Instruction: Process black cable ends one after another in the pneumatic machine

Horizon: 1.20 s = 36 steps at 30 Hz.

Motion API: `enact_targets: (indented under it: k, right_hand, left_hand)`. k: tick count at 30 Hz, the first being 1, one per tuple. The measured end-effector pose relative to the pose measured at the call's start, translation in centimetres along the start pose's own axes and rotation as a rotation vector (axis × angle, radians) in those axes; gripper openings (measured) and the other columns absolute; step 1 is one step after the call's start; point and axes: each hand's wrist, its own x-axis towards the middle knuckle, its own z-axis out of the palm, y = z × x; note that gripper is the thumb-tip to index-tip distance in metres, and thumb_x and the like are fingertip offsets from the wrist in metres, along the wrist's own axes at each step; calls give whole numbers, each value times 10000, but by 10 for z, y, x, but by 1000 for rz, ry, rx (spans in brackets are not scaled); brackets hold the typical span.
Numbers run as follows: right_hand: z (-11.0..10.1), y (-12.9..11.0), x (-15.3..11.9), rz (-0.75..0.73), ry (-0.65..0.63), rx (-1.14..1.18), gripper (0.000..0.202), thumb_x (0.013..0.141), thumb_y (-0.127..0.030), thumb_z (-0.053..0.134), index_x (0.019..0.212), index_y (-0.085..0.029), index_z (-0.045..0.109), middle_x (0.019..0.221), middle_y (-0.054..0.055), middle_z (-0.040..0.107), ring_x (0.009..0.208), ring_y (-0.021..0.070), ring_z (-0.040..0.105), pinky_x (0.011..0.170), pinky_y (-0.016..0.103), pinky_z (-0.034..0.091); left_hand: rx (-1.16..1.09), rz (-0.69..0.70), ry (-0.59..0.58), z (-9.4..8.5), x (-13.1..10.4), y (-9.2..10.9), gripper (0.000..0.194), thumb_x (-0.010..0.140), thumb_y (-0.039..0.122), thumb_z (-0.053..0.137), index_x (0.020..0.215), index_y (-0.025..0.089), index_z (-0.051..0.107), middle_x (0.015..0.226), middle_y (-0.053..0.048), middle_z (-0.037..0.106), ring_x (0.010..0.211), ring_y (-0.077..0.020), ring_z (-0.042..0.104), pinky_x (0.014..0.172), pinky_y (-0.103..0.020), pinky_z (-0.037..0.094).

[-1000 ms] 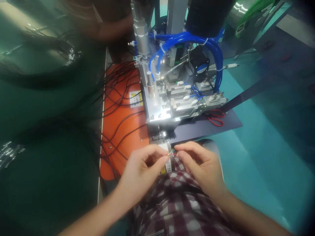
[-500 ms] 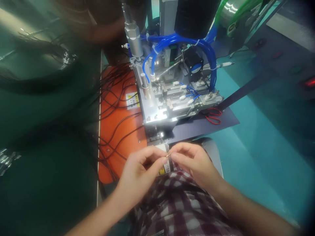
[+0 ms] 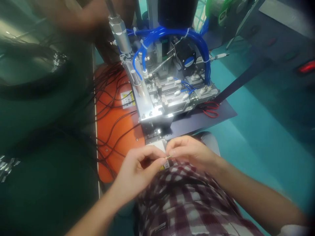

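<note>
Between the thumb and index finger of my left hand (image 3: 140, 167) is one end of a small thin yellowish piece (image 3: 168, 157), which looks like a short wire end; its exact kind is too small to make out. My right hand (image 3: 192, 150) is closed too, its fingertips pinched at the other end of that piece. Both hands meet just above my checked clothing (image 3: 187, 200), at the front of a metal machine (image 3: 157, 108). A white box with a label (image 3: 158, 144) sits right behind the fingers and is partly covered by them.
Dark cables (image 3: 113, 108) run across an orange board (image 3: 108, 131) on the left. Thick blue hoses (image 3: 172, 32) arch over the machine. A red wire loop (image 3: 210, 109) lies on the dark plate (image 3: 211, 121) at right. At the upper left, a blurred arm (image 3: 71, 19) shows.
The view has shifted, so the machine appears slightly further left and up. My right hand has turned a little around the thin piece; my left hand keeps its pinch. The blurred arm at upper left has moved.
</note>
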Motion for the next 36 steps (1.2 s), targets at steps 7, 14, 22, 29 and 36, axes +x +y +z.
enact_targets:
  k: [7, 14, 22, 29, 36]
  right_hand:
    - [-5, -8, 3, -593, -47, -587, 103, 819, -98, 635, 793, -173, 701, 832, 26, 604, 732, 121, 555, 593, 236, 432]
    - [-10, -6, 6, -734, -36, -792, 105, 846, -100, 620, 853, -172, 696, 840, 34, 609, 727, 122, 563, 598, 239, 443]
    - [6, 1, -10, -665, 333, -825, 77, 826, -111, 636, 846, -170, 682, 789, -1, 630, 575, 77, 498, 528, 223, 400]
    - [14, -1, -11, -675, 332, -980, 84, 834, -118, 616, 769, -167, 633, 749, -14, 598, 559, 73, 489, 548, 225, 399]
    - [6, 6, -11, -969, 308, -1490, 170, 898, -153, 512, 806, -184, 652, 762, 28, 636, 626, 130, 520, 560, 278, 362]
  left_hand:
    - [-20, -155, -84, -8, 6, 0, 194, 786, 311, 675, 673, 154, 684, 566, 6, 598, 501, -68, 485, 485, -172, 368]
    - [-63, -258, -15, -1, 4, -4, 141, 798, 309, 660, 765, 172, 664, 489, 49, 546, 393, -26, 360, 389, -143, 251]
    - [-52, -208, 93, 3, 3, -3, 196, 812, 329, 659, 718, 159, 641, 489, 50, 534, 415, -23, 362, 412, -139, 257]
    - [5, -167, 102, 5, 2, -6, 178, 816, 321, 650, 737, 162, 651, 511, 40, 566, 460, -54, 445, 450, -156, 326]
    - [5, -151, 122, 6, 1, -6, 145, 822, 286, 634, 746, 163, 640, 521, 37, 576, 463, -57, 455, 439, -155, 316]
